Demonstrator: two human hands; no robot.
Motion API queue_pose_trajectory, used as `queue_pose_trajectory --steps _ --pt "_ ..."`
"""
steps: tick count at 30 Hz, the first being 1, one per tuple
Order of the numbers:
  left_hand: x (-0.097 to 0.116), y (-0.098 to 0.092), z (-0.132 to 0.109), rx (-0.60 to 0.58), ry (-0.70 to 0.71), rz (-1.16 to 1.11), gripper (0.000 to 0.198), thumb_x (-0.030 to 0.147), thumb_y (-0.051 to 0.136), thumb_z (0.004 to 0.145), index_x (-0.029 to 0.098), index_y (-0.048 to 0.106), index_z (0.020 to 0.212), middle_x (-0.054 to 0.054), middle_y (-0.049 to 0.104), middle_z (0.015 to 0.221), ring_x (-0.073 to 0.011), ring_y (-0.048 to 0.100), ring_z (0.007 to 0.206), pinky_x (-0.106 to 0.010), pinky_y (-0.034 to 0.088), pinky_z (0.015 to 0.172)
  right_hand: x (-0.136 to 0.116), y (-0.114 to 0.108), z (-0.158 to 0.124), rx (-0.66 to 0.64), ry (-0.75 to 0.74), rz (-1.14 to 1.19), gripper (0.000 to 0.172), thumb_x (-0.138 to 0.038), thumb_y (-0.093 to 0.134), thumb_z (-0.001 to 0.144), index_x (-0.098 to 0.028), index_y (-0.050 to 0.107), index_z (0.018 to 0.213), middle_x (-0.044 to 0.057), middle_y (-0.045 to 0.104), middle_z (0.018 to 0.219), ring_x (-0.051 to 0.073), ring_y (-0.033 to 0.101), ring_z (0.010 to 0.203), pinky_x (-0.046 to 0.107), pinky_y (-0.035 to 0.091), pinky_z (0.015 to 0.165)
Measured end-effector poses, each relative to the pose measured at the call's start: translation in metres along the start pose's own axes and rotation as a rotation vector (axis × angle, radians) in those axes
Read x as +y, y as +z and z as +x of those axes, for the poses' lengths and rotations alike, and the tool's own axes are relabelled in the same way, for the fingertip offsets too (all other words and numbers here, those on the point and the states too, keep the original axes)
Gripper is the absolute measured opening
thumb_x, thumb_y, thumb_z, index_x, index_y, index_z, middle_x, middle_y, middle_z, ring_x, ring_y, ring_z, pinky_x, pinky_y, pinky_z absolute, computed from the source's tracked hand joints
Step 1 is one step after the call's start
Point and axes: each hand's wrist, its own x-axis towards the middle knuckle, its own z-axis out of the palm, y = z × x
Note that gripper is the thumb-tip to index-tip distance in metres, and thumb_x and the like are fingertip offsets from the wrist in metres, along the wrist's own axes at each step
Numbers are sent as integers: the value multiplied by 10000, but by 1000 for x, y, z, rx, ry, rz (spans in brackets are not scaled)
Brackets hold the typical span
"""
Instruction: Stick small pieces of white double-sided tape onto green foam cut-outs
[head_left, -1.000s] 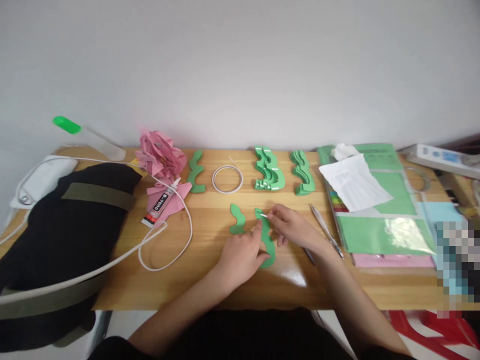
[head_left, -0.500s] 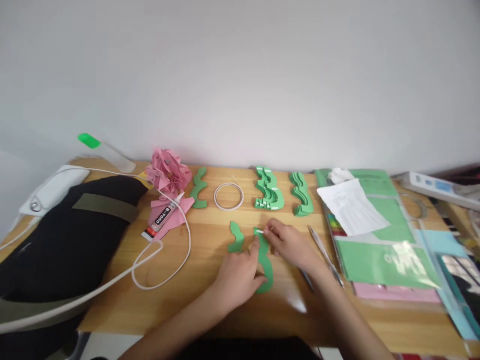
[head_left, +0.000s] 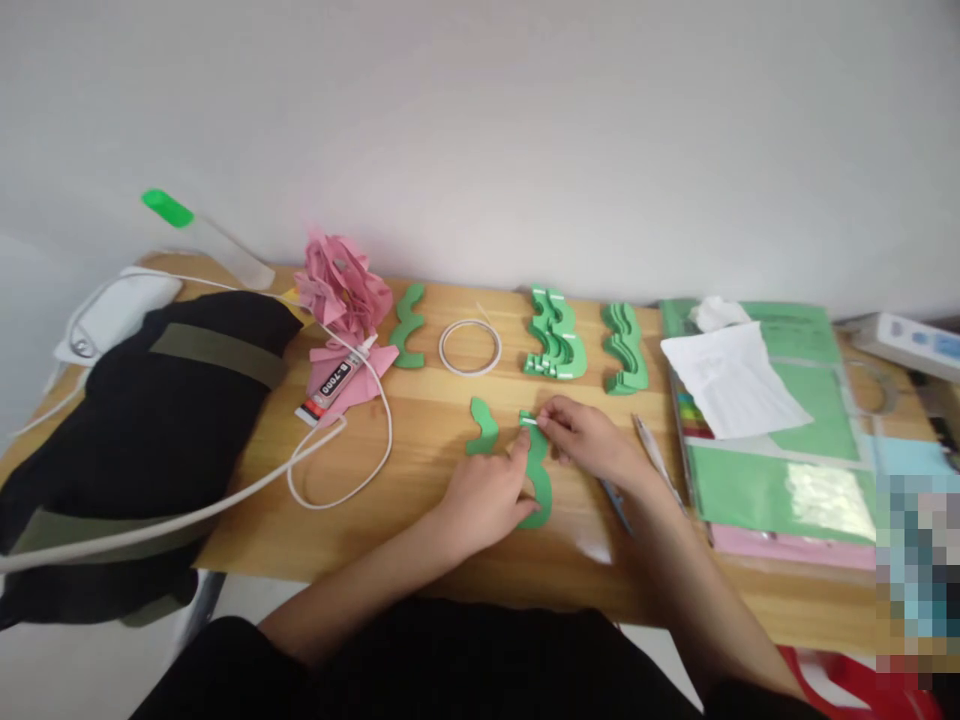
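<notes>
A green wavy cutout [head_left: 537,466] lies on the wooden table in front of me, with a white strip [head_left: 529,421] across its top end. My left hand [head_left: 487,495] holds the cutout down, index finger near the strip and thumb at the lower part. Pinched fingertips of my right hand [head_left: 589,437] meet the strip's right end; the exact contact is too small to make out. Left of the cutout is a smaller green wavy piece [head_left: 482,428], partly behind my left hand. Beyond are a stack of green pieces with white strips [head_left: 553,335] and another green stack [head_left: 624,350].
On the left are a black cloth bundle [head_left: 187,400], a white cable [head_left: 388,440], crumpled pink paper [head_left: 343,285] and a glue tube [head_left: 334,382]. A coil [head_left: 442,347] lies at the back. Right are a pen [head_left: 654,455], white paper [head_left: 739,380] and green packets [head_left: 765,490].
The camera view has tilted down, so the table items sit higher and slightly right. Both hands stay at the same green cutout, the right fingertips still at the white strip.
</notes>
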Motion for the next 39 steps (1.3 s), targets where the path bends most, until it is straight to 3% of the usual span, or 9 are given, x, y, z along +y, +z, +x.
queue_pose_trajectory --steps 19,28,39 --pt "-2 1 0 -27 -6 18 804 485 625 849 122 282 1480 -142 733 927 -311 718 872 -362 538 698 -14 -2 3 5 38 -312 158 -230 460 916 -199 558 796 8 628 605 161 588 599 246 355 595" --pt "-2 3 1 -3 -3 11 816 486 638 838 136 281 1483 -127 737 904 -312 721 858 -362 541 680 -11 -3 4 -31 37 -282 145 -214 453 930 -197 551 825 3 648 635 144 578 560 241 359 591" --pt "-1 3 0 -6 -19 18 806 485 640 835 125 295 1468 -132 737 907 -310 721 865 -349 532 691 -17 1 6 7 43 -484 160 -229 465 919 -179 591 834 81 712 799 199 624 731 262 346 609"
